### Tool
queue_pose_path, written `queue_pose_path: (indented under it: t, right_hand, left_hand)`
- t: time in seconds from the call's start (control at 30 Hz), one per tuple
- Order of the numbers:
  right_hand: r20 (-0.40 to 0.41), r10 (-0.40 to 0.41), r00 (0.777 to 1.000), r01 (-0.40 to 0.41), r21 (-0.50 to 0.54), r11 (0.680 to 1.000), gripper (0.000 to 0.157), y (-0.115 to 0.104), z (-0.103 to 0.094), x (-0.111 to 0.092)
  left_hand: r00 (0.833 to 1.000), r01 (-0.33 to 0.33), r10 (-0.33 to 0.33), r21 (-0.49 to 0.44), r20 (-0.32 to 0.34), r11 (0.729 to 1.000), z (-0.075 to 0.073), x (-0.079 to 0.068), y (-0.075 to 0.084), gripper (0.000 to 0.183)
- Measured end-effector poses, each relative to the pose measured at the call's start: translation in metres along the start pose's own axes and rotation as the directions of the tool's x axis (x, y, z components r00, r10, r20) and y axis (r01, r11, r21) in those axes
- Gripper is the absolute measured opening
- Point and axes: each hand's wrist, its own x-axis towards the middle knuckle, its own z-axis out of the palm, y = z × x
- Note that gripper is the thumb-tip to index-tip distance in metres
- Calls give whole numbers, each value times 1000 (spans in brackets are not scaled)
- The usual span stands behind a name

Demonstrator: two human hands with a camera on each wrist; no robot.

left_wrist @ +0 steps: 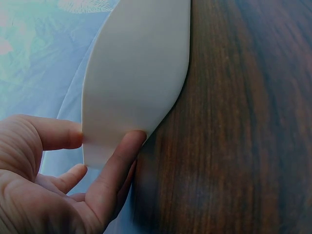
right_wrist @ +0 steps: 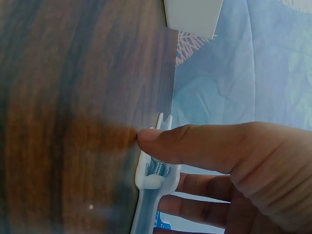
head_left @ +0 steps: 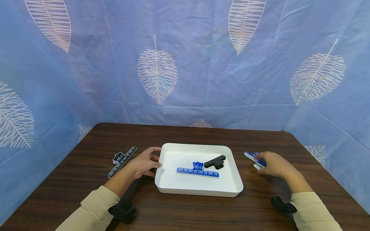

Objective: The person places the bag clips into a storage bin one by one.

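Observation:
My left hand (head_left: 145,162) is at the left wall of a white tray (head_left: 202,191). Its fingertips touch the outside of that wall, with the fingers (left_wrist: 109,170) spread rather than wrapped round it. To the right of the tray, my right hand (head_left: 273,165) pinches a blue-and-white keyboard-print clip (head_left: 251,156). In the right wrist view the thumb lies across the white back of the clip (right_wrist: 151,183), near its metal spring, and the other fingers are behind it. Inside the tray lie another blue keyboard-print clip (head_left: 198,172) and a black clip (head_left: 215,161).
A black keyboard-print clip (head_left: 122,162) lies on the dark wooden table (head_left: 185,211), left of the tray and beside my left forearm. Blue cloth (head_left: 196,80) with white leaf prints hangs behind the table and at both sides.

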Motion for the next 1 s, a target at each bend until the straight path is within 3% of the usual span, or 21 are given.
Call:
queue_pose_path:
  t: [1.0]
  right_hand:
    - [61, -53, 997, 46, 111, 993, 51, -6, -2, -1]
  left_hand:
    - [1000, 6, -6, 11, 2, 1000, 0, 0, 3, 68]
